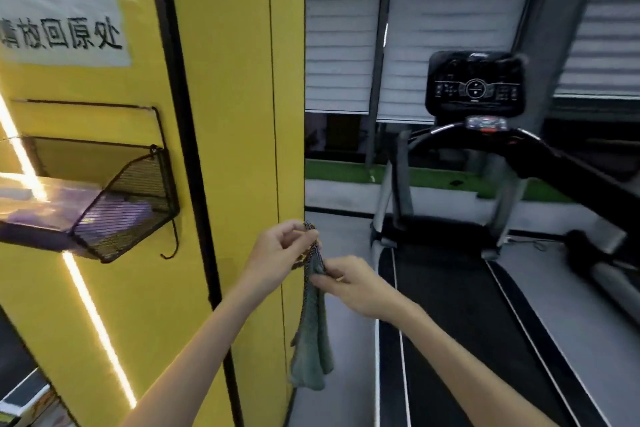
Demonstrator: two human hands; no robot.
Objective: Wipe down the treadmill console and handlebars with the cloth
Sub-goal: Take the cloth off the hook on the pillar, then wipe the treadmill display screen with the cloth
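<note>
Just beside cloth point(313, 340), yellow cabinet point(225, 80), perhaps

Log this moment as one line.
phase: pre-wipe | left hand: pinches cloth top | right hand: grips cloth | treadmill console: untouched

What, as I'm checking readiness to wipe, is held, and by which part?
The cloth, pinched near its top: left hand at the upper corner, right hand just below; the rest hangs.

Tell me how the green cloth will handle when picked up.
Probably floppy: the cloth hangs limp and folded below the grip. Likely light: the left hand and right hand hold it with pinching fingers only.
</note>
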